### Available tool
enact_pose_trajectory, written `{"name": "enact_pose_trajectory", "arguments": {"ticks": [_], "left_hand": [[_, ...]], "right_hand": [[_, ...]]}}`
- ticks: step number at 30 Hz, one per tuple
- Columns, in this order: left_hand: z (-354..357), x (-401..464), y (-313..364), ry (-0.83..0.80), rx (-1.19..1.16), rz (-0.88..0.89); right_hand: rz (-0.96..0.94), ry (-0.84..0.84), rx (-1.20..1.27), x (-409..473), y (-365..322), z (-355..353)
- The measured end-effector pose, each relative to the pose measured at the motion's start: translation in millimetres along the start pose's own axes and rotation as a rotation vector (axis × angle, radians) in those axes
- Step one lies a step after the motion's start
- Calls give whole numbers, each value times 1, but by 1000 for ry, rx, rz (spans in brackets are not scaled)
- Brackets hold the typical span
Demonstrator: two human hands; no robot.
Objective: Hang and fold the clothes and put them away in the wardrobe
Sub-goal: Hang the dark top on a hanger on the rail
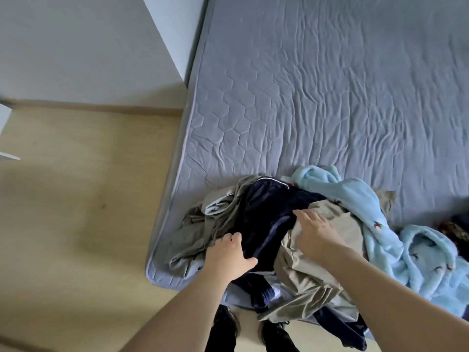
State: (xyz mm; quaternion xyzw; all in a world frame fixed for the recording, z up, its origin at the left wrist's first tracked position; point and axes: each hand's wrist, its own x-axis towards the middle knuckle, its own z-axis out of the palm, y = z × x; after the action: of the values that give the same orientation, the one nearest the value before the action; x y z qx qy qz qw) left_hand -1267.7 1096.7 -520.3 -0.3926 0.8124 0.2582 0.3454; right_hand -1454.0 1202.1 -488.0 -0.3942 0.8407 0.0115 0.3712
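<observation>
Flooring (76,199) of pale wood lies at the left, beside the grey quilted bed (330,97). Clothes sit heaped on the bed's near corner: a grey garment (203,224), then a navy garment (264,212) whose edge the left hand (229,255) grips, thumb spread. Flat on a beige garment (304,275) rests the right hand (317,235), fingers straight. Rightmost lies a light-blue fleece (380,224).

the left hand (229,252) has its fingertips tucked under the navy garment (264,219) (grip unclear); at three o'clock a dark patterned item (454,232) is cut by the edge, and at six the feet (253,334) too
</observation>
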Motion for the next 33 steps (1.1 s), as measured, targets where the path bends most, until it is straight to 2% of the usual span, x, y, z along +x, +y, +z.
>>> {"name": "enact_pose_trajectory", "arguments": {"ticks": [4,7,9,12,16,18,20,22,25,28,33], "left_hand": [[43,48,12,-72,-33,-174],[63,72,16,-42,-13,-184],[58,75,17,35,-188,-165],[23,61,16,225,-542,-78],[-49,3,17,527,-558,236],[-79,-26,19,579,-644,265],[-99,-45,23,564,-763,235],[-116,-61,26,513,-794,189],[-136,-72,27,356,-810,59],[-156,-94,37,227,-844,14],[-196,-131,74,248,-888,60]], "right_hand": [[-98,-22,-105,48,2,35],[-127,-52,-197,73,9,60],[-124,-72,-246,84,13,70],[-66,-54,-287,92,16,75],[74,73,-119,97,11,45],[33,147,-73,97,2,18],[-20,205,-80,93,-8,-14],[5,248,-27,83,-14,-52],[51,341,73,60,-21,-115],[20,474,180,24,-41,-184],[-28,644,297,-37,-81,-273]]}}
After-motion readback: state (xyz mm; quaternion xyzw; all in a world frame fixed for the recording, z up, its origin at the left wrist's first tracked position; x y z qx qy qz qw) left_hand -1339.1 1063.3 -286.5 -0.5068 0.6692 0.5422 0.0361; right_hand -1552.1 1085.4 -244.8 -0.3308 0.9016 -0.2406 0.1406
